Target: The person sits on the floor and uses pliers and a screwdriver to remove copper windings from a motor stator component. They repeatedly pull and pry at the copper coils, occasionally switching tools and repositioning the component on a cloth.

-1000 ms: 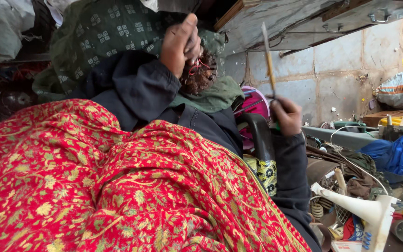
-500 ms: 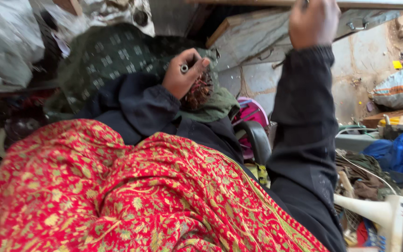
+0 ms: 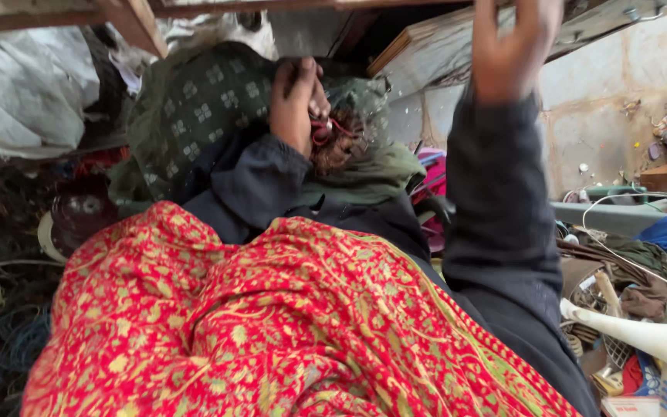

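Cluttered workshop floor, red patterned cloth [image 3: 272,332] across the lap. Left hand [image 3: 296,100] grips a brownish tangle with red wire [image 3: 337,139]. Right hand [image 3: 512,46] is raised, fingers curled; hold unclear.

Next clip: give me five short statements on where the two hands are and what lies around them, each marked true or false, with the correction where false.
1. The left hand rests on a bundle of wire strands beside green patterned cloth. True.
2. The right hand lies flat on the lap. False: it is raised to the wooden boards overhead.
3. A red shawl with a gold pattern covers the lap. True.
4. Both sleeves are white. False: the sleeves are dark.
5. A white plastic part lies at the lower right among clutter. True.
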